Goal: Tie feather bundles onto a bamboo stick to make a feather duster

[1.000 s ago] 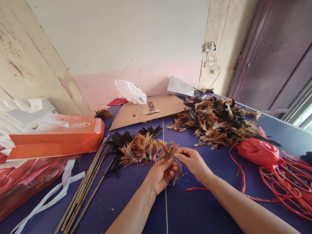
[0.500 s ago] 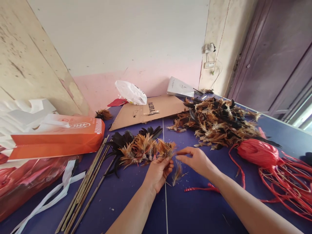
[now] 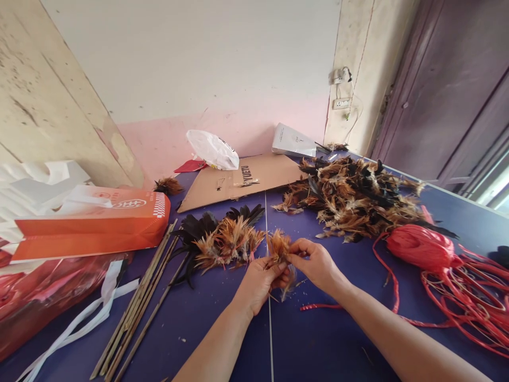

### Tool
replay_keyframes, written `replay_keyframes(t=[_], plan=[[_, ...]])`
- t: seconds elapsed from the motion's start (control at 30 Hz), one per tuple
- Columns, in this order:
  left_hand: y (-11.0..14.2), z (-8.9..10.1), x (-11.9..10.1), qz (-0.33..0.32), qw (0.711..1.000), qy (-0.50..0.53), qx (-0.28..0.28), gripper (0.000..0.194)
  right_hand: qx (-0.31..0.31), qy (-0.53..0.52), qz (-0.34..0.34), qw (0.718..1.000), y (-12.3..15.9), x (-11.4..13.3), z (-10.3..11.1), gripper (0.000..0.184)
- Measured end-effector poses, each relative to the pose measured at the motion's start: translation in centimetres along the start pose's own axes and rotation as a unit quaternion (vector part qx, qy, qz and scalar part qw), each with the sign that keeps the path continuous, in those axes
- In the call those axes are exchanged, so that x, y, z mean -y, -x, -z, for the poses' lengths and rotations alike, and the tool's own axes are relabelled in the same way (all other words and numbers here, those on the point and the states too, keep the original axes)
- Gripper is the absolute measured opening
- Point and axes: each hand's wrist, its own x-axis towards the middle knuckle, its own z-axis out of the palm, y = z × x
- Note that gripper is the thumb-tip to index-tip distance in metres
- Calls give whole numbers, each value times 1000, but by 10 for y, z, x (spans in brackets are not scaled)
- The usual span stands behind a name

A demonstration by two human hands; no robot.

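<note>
A small bunch of brown feathers (image 3: 278,245) stands upright between my two hands, its lower ends pinched in my left hand (image 3: 260,281). My right hand (image 3: 316,262) meets it from the right, thumb and forefinger closed at the side of the bunch. Just beyond my left hand lie tied feather tufts (image 3: 230,239) in brown and black. One loose feather (image 3: 289,289) rests on the blue table (image 3: 214,329) below my hands. To the far right is a large heap of loose feathers (image 3: 353,196).
Thin sticks (image 3: 137,307) lie left, near an orange paper bag (image 3: 95,228) and white strips (image 3: 81,329). Red plastic twine (image 3: 421,246) trails at the right. Behind are a flat cardboard sheet (image 3: 242,180), a white plastic bag (image 3: 212,150) and a grey box (image 3: 293,140).
My right hand has moved in to the left, and its fingers have closed at the feather bunch. My left hand has shifted slightly right with the bunch, which now stands more upright.
</note>
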Motion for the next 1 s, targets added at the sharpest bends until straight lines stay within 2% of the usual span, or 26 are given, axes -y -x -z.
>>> replay_keyframes(t=[0.07,0.13,0.23,0.3,0.37,0.47,0.53,0.6,0.67,0.7,0.77,0.83,0.93,1.0], plan=[[-2,4,-2,-13,1000,-8,-13,21,25,14,13,1000,0,-1,4,10],[-4,9,-4,-27,999,13,-45,19,88,50,30,994,2,-2,10,10],[-8,16,-9,-30,993,77,-86,15,220,132,72,964,7,1,17,10],[-10,20,-12,-29,989,105,-97,13,279,178,98,939,12,3,15,14],[-12,22,-13,-31,988,117,-99,11,298,219,117,922,17,5,7,20],[-13,25,-14,-40,985,131,-101,9,297,255,156,907,20,7,-5,11],[-13,26,-16,-44,983,146,-106,5,265,223,169,923,18,7,-8,13],[-13,28,-17,-39,981,159,-109,3,191,141,142,961,13,4,-5,14],[-13,28,-18,-25,980,168,-103,3,95,35,57,993,6,1,2,11],[-12,27,-18,-16,980,172,-98,3,48,-21,5,999,2,-1,5,11],[-11,24,-17,1,980,182,-84,3,-33,-140,-88,986,-4,-4,12,13],[-10,20,-14,18,978,193,-74,3,-93,-253,-138,953,-7,-5,14,17],[-7,12,-7,58,974,208,-71,3,-147,-350,-154,912,-6,-1,10,20],[-4,6,-3,90,969,220,-63,3,-156,-361,-141,909,-2,2,1,20]])
